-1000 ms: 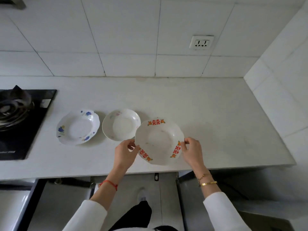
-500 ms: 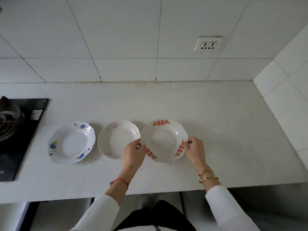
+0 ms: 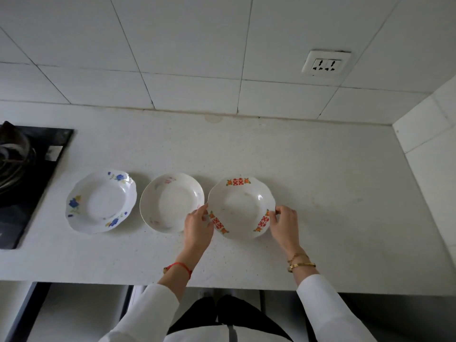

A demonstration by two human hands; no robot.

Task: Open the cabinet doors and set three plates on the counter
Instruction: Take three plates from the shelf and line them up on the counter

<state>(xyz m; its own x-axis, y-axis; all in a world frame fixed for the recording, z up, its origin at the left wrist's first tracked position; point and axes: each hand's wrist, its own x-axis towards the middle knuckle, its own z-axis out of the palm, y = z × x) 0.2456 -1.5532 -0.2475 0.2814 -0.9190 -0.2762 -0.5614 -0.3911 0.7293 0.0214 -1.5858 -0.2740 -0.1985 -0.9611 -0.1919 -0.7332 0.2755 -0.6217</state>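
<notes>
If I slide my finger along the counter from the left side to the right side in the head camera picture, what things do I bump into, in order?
Black stove → plate with blue flowers → plain white plate with faint pink marks → left hand → plate with red and orange marks → right hand.

a home kitchen: tiled wall point(image 3: 187, 45), stove point(image 3: 27, 169), counter point(image 3: 320, 181) with plates.

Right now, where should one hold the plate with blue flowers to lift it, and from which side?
Grip the blue-flower plate at its raised scalloped rim, probably from the near edge or the left: those sides are free, while the plain plate lies close on its right. It lies flat on the counter, so fingers must slip under the rim.
</notes>
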